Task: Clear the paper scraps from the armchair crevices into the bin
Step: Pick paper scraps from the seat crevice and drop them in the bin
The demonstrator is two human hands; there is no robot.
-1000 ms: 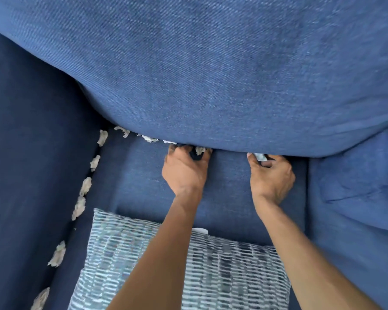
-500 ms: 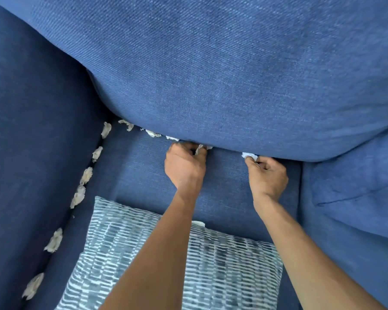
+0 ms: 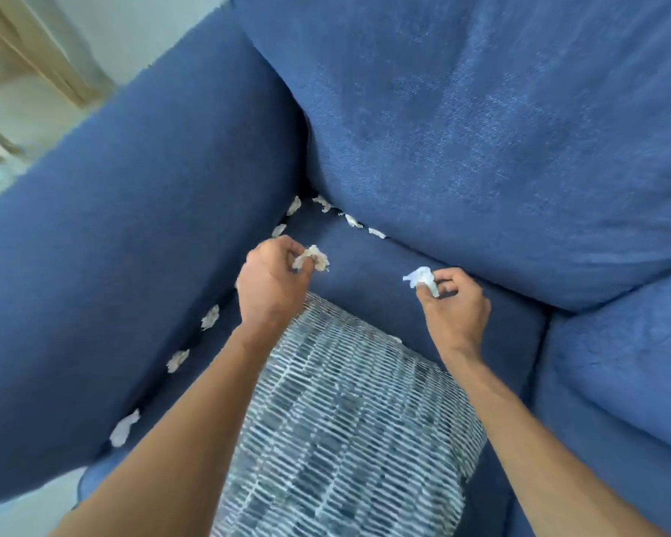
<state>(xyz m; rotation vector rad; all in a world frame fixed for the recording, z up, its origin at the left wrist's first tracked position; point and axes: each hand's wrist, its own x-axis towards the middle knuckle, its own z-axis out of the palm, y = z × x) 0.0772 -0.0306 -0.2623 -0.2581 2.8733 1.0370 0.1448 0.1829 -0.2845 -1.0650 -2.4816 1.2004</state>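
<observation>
My left hand (image 3: 270, 282) is closed on a crumpled paper scrap (image 3: 312, 257), held above the blue armchair's seat cushion (image 3: 369, 273). To its right, my right hand (image 3: 456, 304) pinches a white paper scrap (image 3: 419, 277) just in front of the back cushion (image 3: 481, 149). Several more scraps sit in the crevice along the left armrest (image 3: 132, 265), such as one scrap (image 3: 210, 317) and a lower scrap (image 3: 125, 427). Others line the back crevice near the corner (image 3: 352, 220). No bin is in view.
A blue-and-white patterned pillow (image 3: 345, 420) lies on the seat under my forearms. The right armrest (image 3: 616, 381) rises at the right. Pale floor and a wooden furniture leg (image 3: 35, 44) show beyond the left armrest.
Both hands have pulled back from the rear crevice, each with a scrap pinched in it. The view has swung left, showing the left armrest and floor.
</observation>
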